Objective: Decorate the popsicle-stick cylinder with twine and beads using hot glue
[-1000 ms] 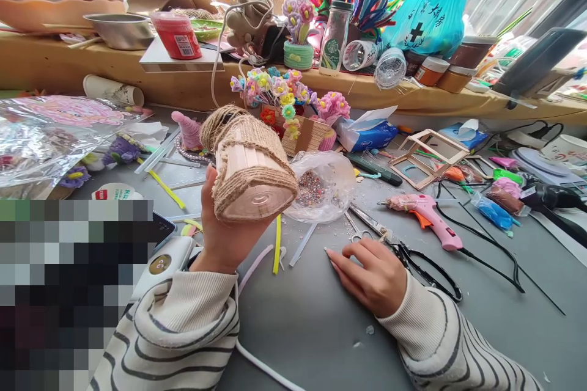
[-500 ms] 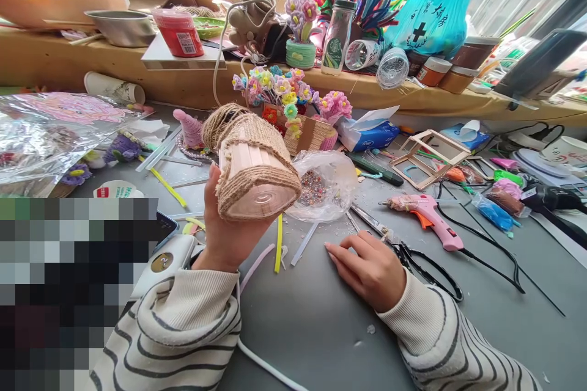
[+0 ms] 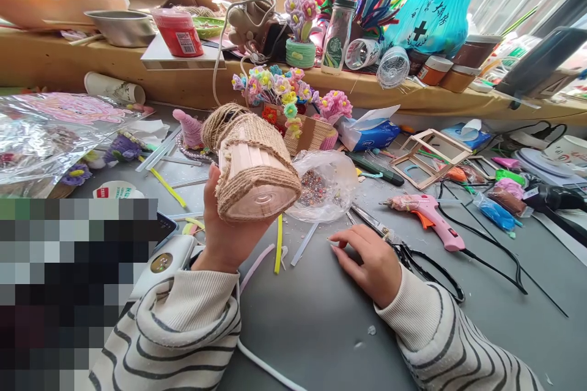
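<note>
My left hand (image 3: 233, 238) is wrapped round a twine-wrapped cup (image 3: 257, 162), holding it up off the table. The cup is tilted, its clear round base turned towards me. Pale wooden slats show between two bands of twine. A ball of jute twine (image 3: 224, 125) sits against its far upper end; whether it is joined to the cup I cannot tell. Low over the table at the right, my right hand (image 3: 369, 266) holds nothing that I can see, its thumb and forefinger slightly apart. Scissors (image 3: 408, 256) with black handles lie just beyond it.
A pink glue gun (image 3: 428, 217) with a black cord lies at the right. Beyond the cup stands a clear plastic bowl (image 3: 328, 195) of beads. Glue sticks (image 3: 305, 244) and yellow strips (image 3: 279, 244) lie nearby. Craft flowers (image 3: 279, 88) and a wooden frame (image 3: 431, 159) are farther back.
My right hand has shifted slightly, with its forefinger and thumb drawn apart a little. My left hand and the cup have stayed in place.
</note>
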Tool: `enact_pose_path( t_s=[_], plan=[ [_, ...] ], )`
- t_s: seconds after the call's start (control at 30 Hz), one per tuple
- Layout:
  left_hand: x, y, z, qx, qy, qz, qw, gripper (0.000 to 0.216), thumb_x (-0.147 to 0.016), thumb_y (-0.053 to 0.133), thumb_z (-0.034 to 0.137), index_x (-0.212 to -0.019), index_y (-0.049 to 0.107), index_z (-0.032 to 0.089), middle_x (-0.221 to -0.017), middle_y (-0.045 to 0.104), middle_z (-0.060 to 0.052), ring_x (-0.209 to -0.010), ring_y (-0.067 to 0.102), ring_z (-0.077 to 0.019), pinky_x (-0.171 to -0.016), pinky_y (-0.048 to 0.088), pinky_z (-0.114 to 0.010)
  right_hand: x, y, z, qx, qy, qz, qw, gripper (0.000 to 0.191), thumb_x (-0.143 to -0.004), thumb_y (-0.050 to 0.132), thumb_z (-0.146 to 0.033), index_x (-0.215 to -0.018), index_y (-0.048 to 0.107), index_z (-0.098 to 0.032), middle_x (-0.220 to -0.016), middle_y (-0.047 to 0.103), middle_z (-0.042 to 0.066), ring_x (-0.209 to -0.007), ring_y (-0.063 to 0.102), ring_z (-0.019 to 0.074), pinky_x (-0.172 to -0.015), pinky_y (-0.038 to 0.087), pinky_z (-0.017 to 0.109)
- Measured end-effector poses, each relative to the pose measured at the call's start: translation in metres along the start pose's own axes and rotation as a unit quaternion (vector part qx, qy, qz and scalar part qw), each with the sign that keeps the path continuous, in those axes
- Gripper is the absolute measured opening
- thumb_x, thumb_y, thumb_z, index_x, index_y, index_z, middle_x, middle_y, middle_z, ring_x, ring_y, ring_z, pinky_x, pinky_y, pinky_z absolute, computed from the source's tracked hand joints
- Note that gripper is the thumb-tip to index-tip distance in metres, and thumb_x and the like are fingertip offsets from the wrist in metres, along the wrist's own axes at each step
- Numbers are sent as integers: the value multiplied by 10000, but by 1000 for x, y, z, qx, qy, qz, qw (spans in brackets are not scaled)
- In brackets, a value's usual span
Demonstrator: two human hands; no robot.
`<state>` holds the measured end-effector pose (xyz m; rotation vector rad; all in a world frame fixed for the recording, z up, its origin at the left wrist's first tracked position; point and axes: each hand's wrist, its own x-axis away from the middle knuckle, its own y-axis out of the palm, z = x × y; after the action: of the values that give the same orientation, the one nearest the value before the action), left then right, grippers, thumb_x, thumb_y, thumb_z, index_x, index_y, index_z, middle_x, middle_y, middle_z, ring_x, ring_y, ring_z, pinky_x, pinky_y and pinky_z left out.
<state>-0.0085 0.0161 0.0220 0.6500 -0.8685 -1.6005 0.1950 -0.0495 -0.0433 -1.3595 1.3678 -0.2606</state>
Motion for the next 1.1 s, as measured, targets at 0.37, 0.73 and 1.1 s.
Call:
enact_pose_path(
  t_s=[0.37,0.73,1.1],
  plan=[
    [0,-1,-1,-7,4,22,1000,414,-796,461,543,-1006,669,252,-979,720,-45,-861,626,-246,-650,562,-372,-7,6,-2,-38,34,8,999,133,-806,522,-168,-926,574,-196,-681,611,-9,-578,508,114,-565,441,246],
    [-1,-1,1,8,-6,7,1000,432,-809,433,552,-991,672,240,-938,719,-53,-833,634,-243,-665,558,-371,-11,0,-4,-33,40,57,997,150,-835,488,-145,-957,566,-181,-716,611,4,-587,500,111,-570,445,244],
    [-1,-2,1,4,-12,22,1000,411,-785,478,539,-988,662,232,-947,716,-55,-831,646,-243,-668,563,-374,-2,3,0,15,4,19,1000,93,-799,556,-165,-850,630,-189,-766,626,34,-726,549,151,-676,473,272]
  ],
)
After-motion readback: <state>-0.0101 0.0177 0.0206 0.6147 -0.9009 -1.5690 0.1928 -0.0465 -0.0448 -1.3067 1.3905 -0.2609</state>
